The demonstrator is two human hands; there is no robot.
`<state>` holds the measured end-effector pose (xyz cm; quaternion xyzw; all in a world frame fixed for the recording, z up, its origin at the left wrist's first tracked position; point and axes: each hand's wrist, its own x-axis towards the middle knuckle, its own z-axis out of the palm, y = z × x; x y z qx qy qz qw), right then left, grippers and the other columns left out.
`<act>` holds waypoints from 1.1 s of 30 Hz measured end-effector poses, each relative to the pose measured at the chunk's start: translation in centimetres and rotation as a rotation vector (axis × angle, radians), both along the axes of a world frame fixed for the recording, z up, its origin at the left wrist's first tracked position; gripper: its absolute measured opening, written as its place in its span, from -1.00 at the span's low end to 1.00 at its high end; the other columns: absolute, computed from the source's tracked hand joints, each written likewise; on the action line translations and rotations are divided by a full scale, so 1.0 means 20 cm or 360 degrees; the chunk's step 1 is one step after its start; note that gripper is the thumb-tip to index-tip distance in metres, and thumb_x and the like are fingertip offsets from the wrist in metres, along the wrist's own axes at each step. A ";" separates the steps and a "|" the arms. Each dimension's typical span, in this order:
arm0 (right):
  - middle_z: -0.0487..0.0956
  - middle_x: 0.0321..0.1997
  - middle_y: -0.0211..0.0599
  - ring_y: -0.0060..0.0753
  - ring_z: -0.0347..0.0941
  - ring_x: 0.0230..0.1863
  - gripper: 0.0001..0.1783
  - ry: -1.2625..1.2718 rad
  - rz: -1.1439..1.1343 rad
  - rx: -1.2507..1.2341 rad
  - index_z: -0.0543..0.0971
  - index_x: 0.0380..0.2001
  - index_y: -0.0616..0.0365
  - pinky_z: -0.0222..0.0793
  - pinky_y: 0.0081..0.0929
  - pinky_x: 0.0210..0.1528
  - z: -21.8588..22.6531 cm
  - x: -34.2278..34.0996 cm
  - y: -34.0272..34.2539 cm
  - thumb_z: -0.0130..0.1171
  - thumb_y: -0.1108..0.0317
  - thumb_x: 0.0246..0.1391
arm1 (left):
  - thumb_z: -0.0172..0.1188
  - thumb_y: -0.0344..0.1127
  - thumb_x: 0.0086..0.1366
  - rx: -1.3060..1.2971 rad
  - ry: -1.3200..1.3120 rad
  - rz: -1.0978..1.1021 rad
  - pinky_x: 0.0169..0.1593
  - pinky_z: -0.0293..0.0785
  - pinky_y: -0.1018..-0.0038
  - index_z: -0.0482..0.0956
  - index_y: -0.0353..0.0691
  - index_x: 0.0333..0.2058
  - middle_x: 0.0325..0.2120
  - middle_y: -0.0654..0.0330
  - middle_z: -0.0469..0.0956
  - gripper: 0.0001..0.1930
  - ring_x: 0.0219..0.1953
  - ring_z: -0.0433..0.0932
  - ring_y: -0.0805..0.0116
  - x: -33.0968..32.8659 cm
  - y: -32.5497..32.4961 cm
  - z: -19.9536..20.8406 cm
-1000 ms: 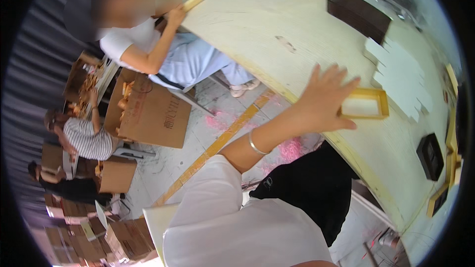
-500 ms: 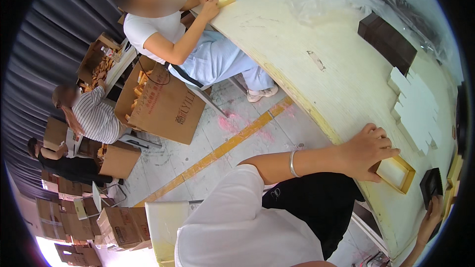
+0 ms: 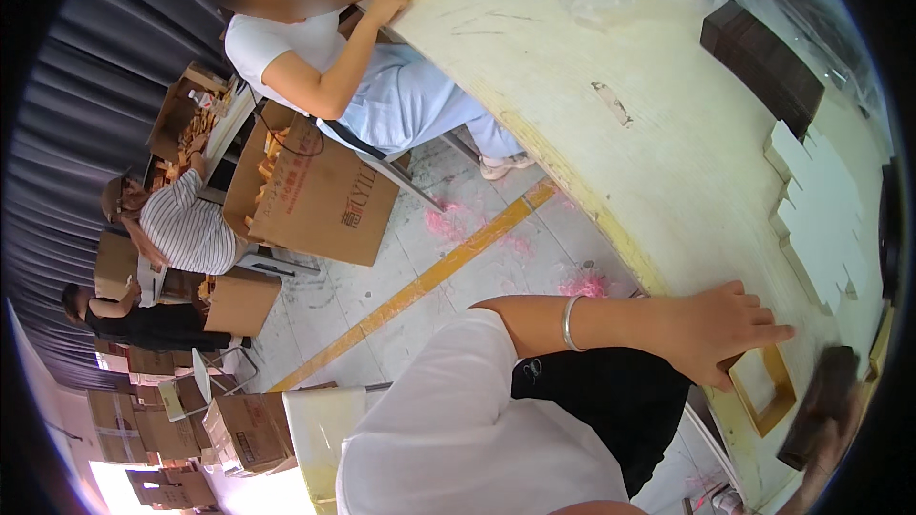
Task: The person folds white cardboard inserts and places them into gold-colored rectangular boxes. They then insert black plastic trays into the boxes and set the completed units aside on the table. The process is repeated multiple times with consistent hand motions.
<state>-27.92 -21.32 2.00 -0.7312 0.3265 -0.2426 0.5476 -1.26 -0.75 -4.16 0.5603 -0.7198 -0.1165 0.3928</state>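
My left hand [image 3: 730,332], with a silver bracelet at the wrist, grips one end of a shallow gold rectangular box frame [image 3: 778,415] on the table near its edge. Its index finger stretches out past the frame, and the thumb lies against the frame's near corner. At the right rim of the picture, my right hand [image 3: 832,448] is smeared by motion. It holds a dark brown box piece [image 3: 822,401], turned so that a long side shows. Part of this hand is cut off by the rim.
White die-cut card blanks [image 3: 821,219] lie beyond my hands, with a stack of dark brown pieces [image 3: 763,67] farther off. Clear plastic sheeting [image 3: 620,0] covers the far table. A co-worker [image 3: 296,67] sits across to the left, beside a large carton [image 3: 324,195] of gold pieces.
My right hand has turned the dark brown box piece from showing its recessed face to showing a long side. My left hand stays at the gold frame; the view has shifted slightly.
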 end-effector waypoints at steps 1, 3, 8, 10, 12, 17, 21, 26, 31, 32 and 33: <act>0.22 0.31 -0.17 -0.22 0.15 0.29 -0.21 0.0191 0.0204 0.0143 0.24 0.24 0.17 0.01 -0.32 0.32 -0.03 0.05 -0.01 0.28 0.19 -0.05 | 0.39 -0.11 -0.10 0.0053 0.0035 -0.0064 -0.06 0.21 0.28 0.08 -0.28 0.24 -0.19 0.08 0.45 -0.04 -0.15 0.39 0.17 0.00 -0.01 0.02; 0.25 0.30 -0.13 -0.17 0.18 0.27 -0.12 0.0431 0.0566 0.0354 0.21 0.26 0.19 -0.01 -0.28 0.33 -0.01 0.17 -0.03 0.30 0.09 -0.09 | 0.39 -0.12 -0.09 0.0148 0.0085 -0.0154 -0.06 0.20 0.27 -0.01 -0.26 0.28 -0.20 0.09 0.44 0.01 -0.14 0.40 0.17 0.01 -0.01 0.06; 0.33 0.21 -0.07 -0.22 0.29 0.19 -0.18 0.0533 0.0893 0.0306 0.32 0.16 0.29 0.15 -0.37 0.23 0.15 0.27 -0.04 0.32 0.04 -0.11 | 0.36 -0.17 -0.04 0.0124 0.0212 -0.0274 -0.05 0.19 0.25 -0.08 -0.22 0.31 -0.16 0.09 0.43 0.01 -0.14 0.41 0.13 0.03 -0.07 0.04; 0.37 0.18 -0.04 -0.24 0.34 0.16 -0.17 0.0569 0.0913 0.0401 0.36 0.12 0.35 0.20 -0.39 0.20 0.17 0.26 -0.08 0.33 0.06 -0.17 | 0.34 -0.19 -0.02 0.0188 0.0194 -0.0207 -0.03 0.19 0.24 -0.05 -0.21 0.32 -0.09 0.09 0.44 -0.02 -0.10 0.41 0.11 0.01 -0.08 0.05; 0.41 0.13 -0.03 -0.25 0.36 0.14 -0.26 0.0585 0.1075 0.0557 0.38 0.09 0.38 0.24 -0.42 0.17 0.19 0.35 -0.04 0.29 0.20 -0.16 | 0.34 -0.20 -0.04 0.0249 0.0230 -0.0168 0.00 0.19 0.25 -0.01 -0.20 0.31 0.00 0.08 0.41 -0.03 -0.03 0.40 0.11 0.01 -0.03 0.07; 0.48 -0.21 -0.15 -0.31 0.42 -0.18 -0.64 0.0622 0.1279 -0.0307 0.55 -0.13 0.35 0.31 -0.50 -0.15 0.15 0.45 0.07 0.19 0.41 -0.02 | 0.38 -0.21 -0.06 0.0309 0.0065 -0.0105 0.03 0.22 0.29 0.19 -0.23 0.23 0.02 0.10 0.41 -0.13 0.00 0.39 0.10 0.05 -0.03 0.10; 0.33 -0.23 -0.21 -0.36 0.29 -0.30 -0.78 0.0432 0.0800 -0.1035 0.59 -0.27 0.26 0.21 -0.50 -0.26 0.07 0.43 0.21 0.22 0.47 -0.06 | 0.40 -0.21 -0.08 0.0327 -0.0023 -0.0108 0.02 0.25 0.29 0.27 -0.26 0.18 0.01 0.07 0.41 -0.19 -0.02 0.39 0.08 0.02 -0.08 0.12; 0.38 -0.02 -0.07 -0.15 0.31 0.02 -0.67 -0.0180 0.0578 -0.0570 0.54 -0.16 0.28 0.20 -0.38 0.06 0.01 0.40 0.29 0.09 0.47 -0.07 | 0.41 -0.20 -0.10 0.0355 -0.0062 -0.0112 0.07 0.26 0.28 0.34 -0.27 0.13 -0.02 -0.01 0.40 -0.23 -0.02 0.38 0.02 -0.02 -0.05 0.15; 0.34 0.17 0.10 0.06 0.33 0.12 -0.41 0.0244 0.1251 -0.0946 0.52 0.00 0.24 0.29 -0.26 0.12 0.11 0.18 0.18 0.12 0.60 -0.26 | 0.37 -0.15 -0.07 0.0373 0.0047 -0.0192 0.07 0.25 0.27 0.31 -0.27 0.16 -0.04 -0.01 0.38 -0.21 -0.05 0.38 0.00 0.03 -0.06 0.13; 0.41 0.10 0.09 0.05 0.40 0.06 -0.46 0.0235 0.1180 -0.1129 0.56 -0.06 0.25 0.37 -0.27 0.06 0.08 0.16 0.22 0.20 0.62 -0.27 | 0.36 -0.15 -0.06 0.0368 0.0066 -0.0228 0.06 0.25 0.26 0.30 -0.25 0.16 -0.06 0.01 0.38 -0.22 -0.07 0.37 0.00 0.04 -0.08 0.14; 0.45 0.01 0.01 -0.02 0.48 -0.11 -0.57 0.0306 0.1095 -0.1588 0.58 -0.12 0.22 0.44 -0.29 -0.09 0.04 0.14 0.25 0.23 0.42 -0.18 | 0.35 -0.13 -0.06 0.0362 -0.0021 -0.0246 0.07 0.24 0.27 0.26 -0.23 0.21 -0.05 -0.01 0.37 -0.18 -0.06 0.36 -0.01 0.05 -0.08 0.14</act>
